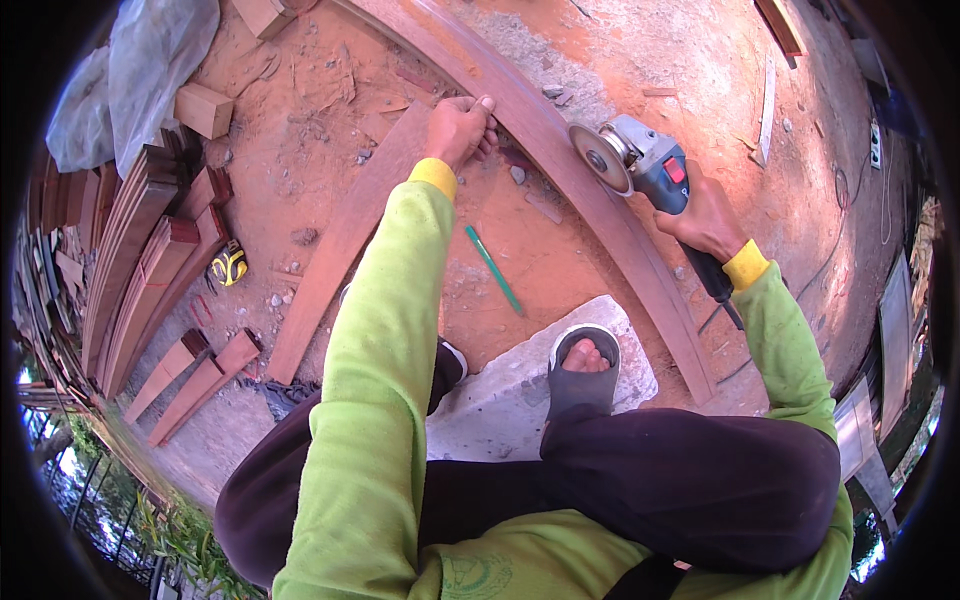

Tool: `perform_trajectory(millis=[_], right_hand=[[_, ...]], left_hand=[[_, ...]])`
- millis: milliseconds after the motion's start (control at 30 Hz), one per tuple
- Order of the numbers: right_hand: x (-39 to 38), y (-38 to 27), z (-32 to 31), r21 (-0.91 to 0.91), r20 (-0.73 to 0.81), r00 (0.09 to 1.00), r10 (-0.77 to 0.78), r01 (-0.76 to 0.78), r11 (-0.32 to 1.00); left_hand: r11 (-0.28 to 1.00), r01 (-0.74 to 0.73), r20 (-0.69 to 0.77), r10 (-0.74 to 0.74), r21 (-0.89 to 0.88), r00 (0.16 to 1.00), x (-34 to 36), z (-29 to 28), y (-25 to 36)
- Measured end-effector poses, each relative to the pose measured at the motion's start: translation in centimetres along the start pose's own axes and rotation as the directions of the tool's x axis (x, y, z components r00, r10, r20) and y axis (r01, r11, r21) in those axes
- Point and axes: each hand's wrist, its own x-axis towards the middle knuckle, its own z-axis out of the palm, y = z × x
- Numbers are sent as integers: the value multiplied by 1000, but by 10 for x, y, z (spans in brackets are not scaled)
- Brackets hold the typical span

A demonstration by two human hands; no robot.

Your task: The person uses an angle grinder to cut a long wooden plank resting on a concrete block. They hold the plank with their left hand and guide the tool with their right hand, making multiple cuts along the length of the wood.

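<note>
A long curved plank of reddish-brown wood (540, 130) runs from the top of the view down to the lower right. At its left edge, my left hand (461, 131) is closed, with the thumb against the wood and the other fingers curled under. My right hand (702, 214) is wrapped round the body of a blue and grey angle grinder (658, 165). The grinder's round disc (600, 158) stands over the plank's right edge; whether it touches the wood I cannot tell. A second, shorter plank (340, 250) lies on the ground beneath my left arm.
Between the planks lies a green pen (493, 270). My sandalled foot (584, 365) rests on a pale stone slab (620, 325). Stacked curved boards (130, 250), a yellow tape measure (229, 264) and plastic sheeting (140, 75) are at the left. A cable (815, 275) trails at the right.
</note>
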Motion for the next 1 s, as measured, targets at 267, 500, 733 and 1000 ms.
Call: perform_trajectory(millis=[267, 500, 733, 1000], right_hand=[[0, -10, -2, 24, -25, 1000, 9, -8, 1000], [1, -12, -3, 9, -56, 998, 3, -2, 1000], [4, -16, -7, 0, 12, 1000, -1, 1, 1000], [4, -18, -6, 21, -30, 999, 19, -18, 1000]], left_hand=[[1000, 16, 31, -16, 26, 999, -1, -2, 2], [1000, 12, -16, -12, -2, 1000, -3, 1, 2], [999, 29, 6, -29, 44, 1000, -3, -2, 4], [999, 23, -1, -23, 36, 1000, -3, -2, 4]])
